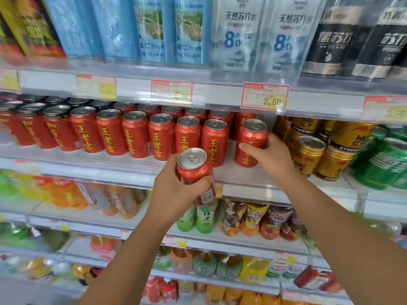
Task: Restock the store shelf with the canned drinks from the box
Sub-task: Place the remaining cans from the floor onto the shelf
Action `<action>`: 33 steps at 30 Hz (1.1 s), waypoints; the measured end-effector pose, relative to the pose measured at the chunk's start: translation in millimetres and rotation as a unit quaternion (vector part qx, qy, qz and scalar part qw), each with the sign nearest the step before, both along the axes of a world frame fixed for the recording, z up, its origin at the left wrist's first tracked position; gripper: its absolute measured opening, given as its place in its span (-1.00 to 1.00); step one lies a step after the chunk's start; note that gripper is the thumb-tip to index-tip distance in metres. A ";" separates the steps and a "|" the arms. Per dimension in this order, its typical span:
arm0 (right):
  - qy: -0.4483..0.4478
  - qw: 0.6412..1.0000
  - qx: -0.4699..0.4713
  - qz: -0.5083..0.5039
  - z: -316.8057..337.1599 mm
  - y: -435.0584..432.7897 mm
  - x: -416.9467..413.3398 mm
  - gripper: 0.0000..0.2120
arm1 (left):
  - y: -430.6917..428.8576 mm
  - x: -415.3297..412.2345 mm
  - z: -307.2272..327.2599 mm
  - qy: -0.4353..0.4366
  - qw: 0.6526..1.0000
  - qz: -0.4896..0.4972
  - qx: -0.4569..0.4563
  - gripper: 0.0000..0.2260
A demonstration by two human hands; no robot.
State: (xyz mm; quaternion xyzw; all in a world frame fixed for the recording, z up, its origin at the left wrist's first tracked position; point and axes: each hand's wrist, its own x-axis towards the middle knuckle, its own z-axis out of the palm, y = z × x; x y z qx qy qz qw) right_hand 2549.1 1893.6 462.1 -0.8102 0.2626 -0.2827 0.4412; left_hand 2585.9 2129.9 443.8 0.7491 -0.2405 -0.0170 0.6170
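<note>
Observed white store shelf [99, 170] carrying rows of red cylindrical metal cans [136, 135]. Noted left grip [174, 190] clasping tilted can [193, 170], right grip [272, 158] clasping upright can [251, 139] on shelf.

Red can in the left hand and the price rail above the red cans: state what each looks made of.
Red can: looks like thin metal, probably aluminium; bare silvery top with a pull tab, glossy red printed wall. Price rail: seems pale translucent plastic, going by its smooth sheen; blur leaves that open.

shelf [123, 170] with red cans [136, 134]
</note>
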 end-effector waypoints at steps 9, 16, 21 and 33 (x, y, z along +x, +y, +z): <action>0.008 1.000 -0.013 -0.001 -12.9 -22.5 39.0 -0.31 | -8.3 0.2 3.7 0.003 1.000 0.021 -0.009 -0.58; 0.017 0.999 -0.030 0.019 -18.6 -22.4 37.7 -0.28 | -8.7 -1.3 7.3 0.008 1.000 0.011 0.000 -0.55; 0.026 0.998 -0.053 0.002 -16.5 -26.4 45.0 -0.34 | -9.3 -1.9 8.9 0.006 1.000 0.008 0.006 -0.57; 0.071 0.995 -0.073 0.018 -8.1 -22.3 33.2 -0.38 | -23.6 -10.5 8.3 0.004 1.000 -0.011 0.009 -0.52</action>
